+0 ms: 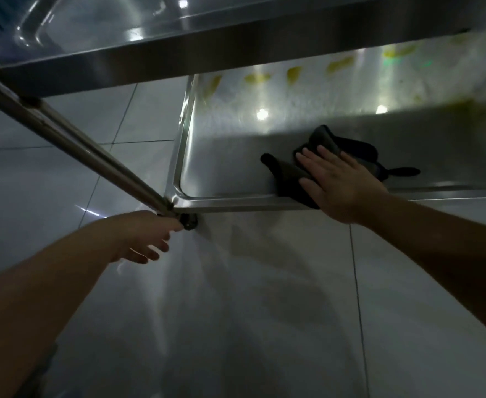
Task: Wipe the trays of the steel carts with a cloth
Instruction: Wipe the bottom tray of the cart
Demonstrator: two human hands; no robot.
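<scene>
Two hands: right (340, 181) flat, pressing cloth (289, 179) on tray (224, 156); left (149, 238) relaxed.

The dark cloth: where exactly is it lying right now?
The dark cloth lies on the lower tray near its front rim, pressed flat under the right hand.

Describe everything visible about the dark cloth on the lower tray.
The dark cloth is black or charcoal, soft and crumpled, lying near the lower tray's front rim, one fold draped over that rim. The right hand presses flat on its middle, fingers straight. Corners stick out left and right.
</scene>
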